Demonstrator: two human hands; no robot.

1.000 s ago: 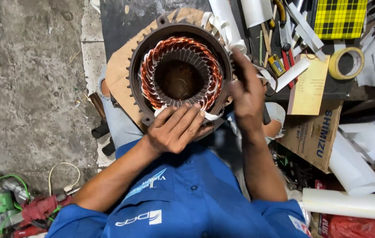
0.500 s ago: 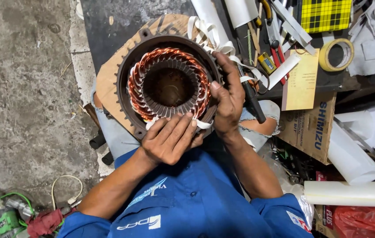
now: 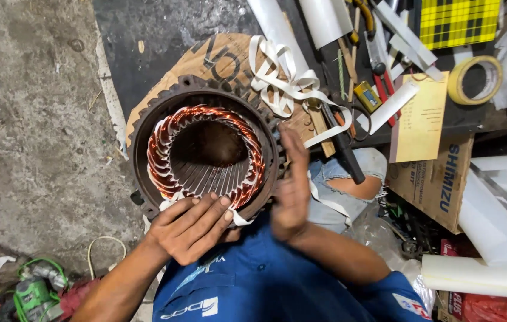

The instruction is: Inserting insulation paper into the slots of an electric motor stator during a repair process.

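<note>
A round motor stator [image 3: 146, 128] with a dark iron housing and copper windings stands on a cardboard disc in front of me, its bore facing up. My left hand [image 3: 191, 229] lies flat on the near rim, fingers pressing on the copper coil and a strip of white tape there. My right hand [image 3: 292, 191] is blurred, fingers together and extended, held edge-on just beside the stator's right rim. It holds nothing that I can see.
Loose white cloth tape [image 3: 280, 74] lies coiled behind the stator. A masking tape roll [image 3: 474, 80], a yellow paper [image 3: 423, 119], a cardboard box [image 3: 438, 179], white paper rolls [image 3: 480, 274] and hand tools crowd the right. Concrete floor [image 3: 33, 119] is left.
My right hand has come off the stator's right rim and now hovers beside it, blurred. The left hand stays on the near coil. The view has shifted slightly.
</note>
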